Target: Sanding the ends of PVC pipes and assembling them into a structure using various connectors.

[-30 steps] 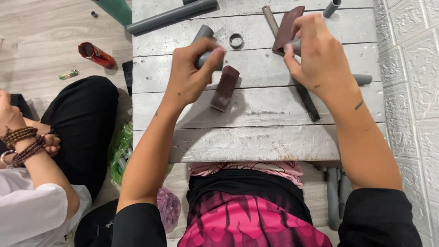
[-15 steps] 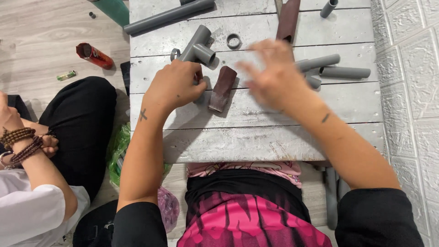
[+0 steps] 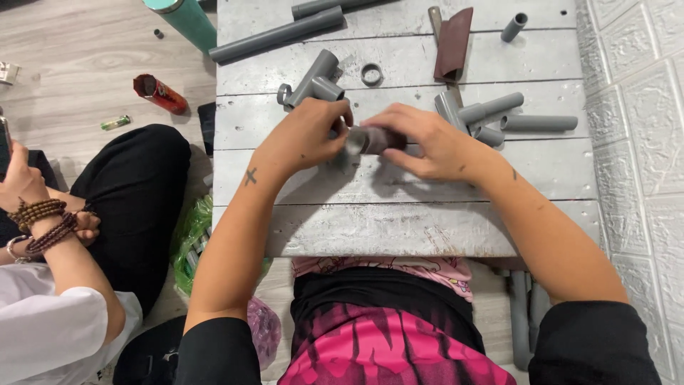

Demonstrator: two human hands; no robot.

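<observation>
At the centre of the frame, both hands meet over the worktop (image 3: 399, 228). The right hand (image 3: 427, 142) wraps a dark tube (image 3: 374, 139), fingers curled under it, its pale open end facing left. The left hand (image 3: 306, 135) closes its fingertips on that end, so the tube lies between the two grips, just above the boards. Above the left hand sits a grey tee fitting (image 3: 317, 82); cut pipes (image 3: 499, 117) lie to the right.

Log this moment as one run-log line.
left hand: gripping pipe piece | right hand: gripping same piece | surface: grey plank table
</observation>
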